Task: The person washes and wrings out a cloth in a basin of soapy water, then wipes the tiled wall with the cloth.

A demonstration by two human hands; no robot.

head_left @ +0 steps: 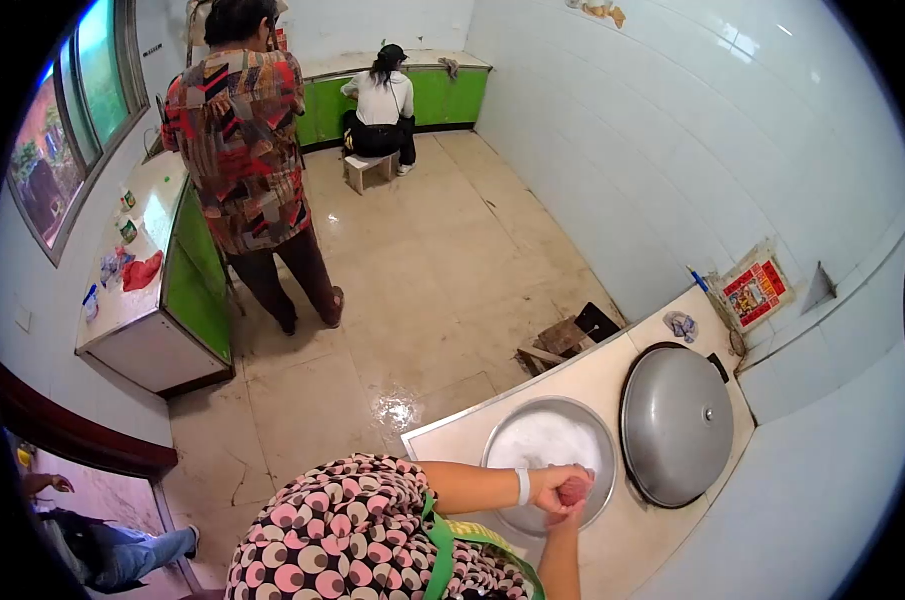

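Over a round metal basin (492, 440) of whitish, sudsy water, my two hands come together around a small pinkish-red wad (574, 489). It looks like a cloth or scrubber; its exact kind is unclear. My left hand (551, 487), with a white band on the wrist, has its fingers closed round the wad from the left. From below, my right hand (565, 517) presses against the same wad, its fingers partly hidden. Both hands are above the basin's right, near side.
A large wok lid (678, 425) covers the counter (638, 545) beside the basin. A crumpled rag (681, 325) lies behind it. A wooden stool (558, 342) stands beyond the counter. One person (241, 150) stands at a green cabinet; another (381, 100) sits farther back. Someone's legs (138, 555) show at the doorway.
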